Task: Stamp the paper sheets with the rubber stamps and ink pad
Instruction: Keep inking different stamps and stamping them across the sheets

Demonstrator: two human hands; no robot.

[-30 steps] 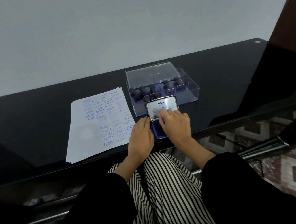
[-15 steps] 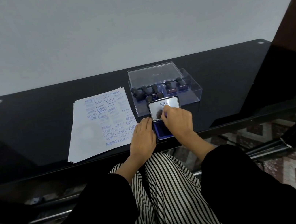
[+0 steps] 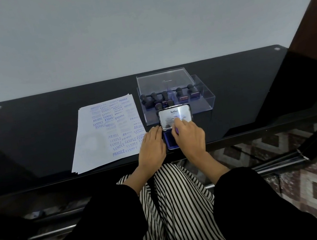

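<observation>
One view logged: the camera rides on your head, wide-angle, facing forward and tilted steeply down. Your lap (image 3: 179,209) fills the bottom of frame, closest to the lens. The black bench (image 3: 33,138) crosses the middle, near, and the pale wall (image 3: 138,20) behind it takes the top third. Your left hand (image 3: 151,147) and right hand (image 3: 190,137) sit about centre. Straight edges bow toward the frame borders.

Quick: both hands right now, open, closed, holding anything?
Left hand: open, flat on the table beside the ink pad.
Right hand: open, fingertips on the raised lid.
</observation>
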